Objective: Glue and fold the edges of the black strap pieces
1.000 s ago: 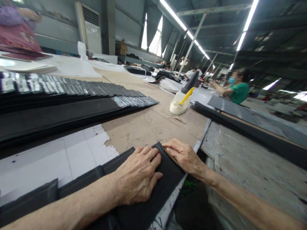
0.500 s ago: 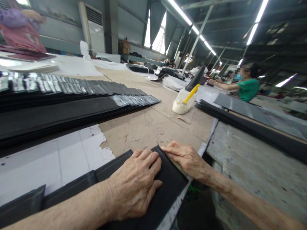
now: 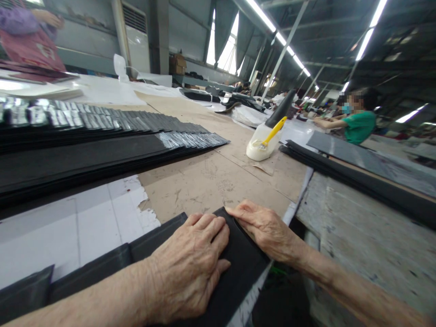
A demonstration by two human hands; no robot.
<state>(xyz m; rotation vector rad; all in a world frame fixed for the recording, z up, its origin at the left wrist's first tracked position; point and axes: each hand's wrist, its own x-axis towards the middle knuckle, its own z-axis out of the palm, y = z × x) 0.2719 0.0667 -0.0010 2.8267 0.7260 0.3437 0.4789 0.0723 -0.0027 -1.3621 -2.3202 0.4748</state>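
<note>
A black leather-like panel (image 3: 244, 254) lies at the table's near edge, with more black pieces (image 3: 91, 268) overlapping to its left. My left hand (image 3: 194, 263) bears down on the panel, its fingers bent and close together, the thumb lying apart on the surface. At the panel's far right corner, my right hand (image 3: 260, 227) pinches the edge between thumb and fingers. A strip of the panel's right edge stands slightly raised along that hand. The fingertips of the right hand partly hide the corner.
Stacks of black strips (image 3: 85, 156) with shiny ends lie at left. A cut white plastic bottle (image 3: 257, 150) holds a yellow brush (image 3: 275, 131). More black sheets (image 3: 361, 179) rest on the worn right-hand table (image 3: 368, 231), across a gap. Co-workers stand at far left and right.
Both hands stay at nearly the same spots on the panel. My right fingers have shifted slightly along the corner, and the raised right edge shows a little differently. The view has tilted slightly.
</note>
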